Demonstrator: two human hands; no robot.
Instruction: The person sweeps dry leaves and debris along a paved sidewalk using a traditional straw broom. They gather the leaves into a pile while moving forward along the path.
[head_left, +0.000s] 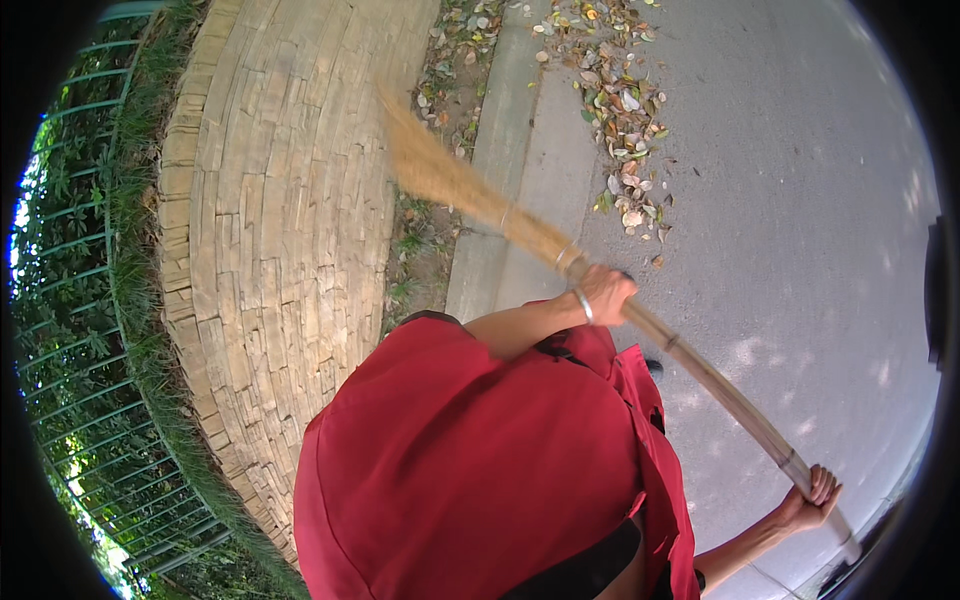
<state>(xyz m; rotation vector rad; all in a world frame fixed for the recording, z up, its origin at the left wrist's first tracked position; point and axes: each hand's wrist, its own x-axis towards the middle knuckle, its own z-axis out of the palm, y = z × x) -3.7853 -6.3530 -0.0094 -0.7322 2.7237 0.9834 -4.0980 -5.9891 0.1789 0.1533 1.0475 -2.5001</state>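
Observation:
My left hand (606, 292), with a silver-coloured bangle at the wrist, grips a long broom (720, 390) where the bamboo handle meets the bound bristles. Near the handle's far end, at the lower right, my right hand (814, 501) is closed around the bamboo. The broom slants across the view, and its tan bristles (442, 169) fan out at the upper left, blurred at the tip. They hang over the planted strip and the edge of the stone wall. Fallen leaves (630, 161) lie in a line on the road beside the gutter, right of the bristles.
A stone wall (292, 187) runs along the left, with grass (139, 225) and a green metal fence (82, 300) beyond it. A concrete kerb (506, 127) borders the grey asphalt road (780, 187). A dark object (936, 292) is at the right rim.

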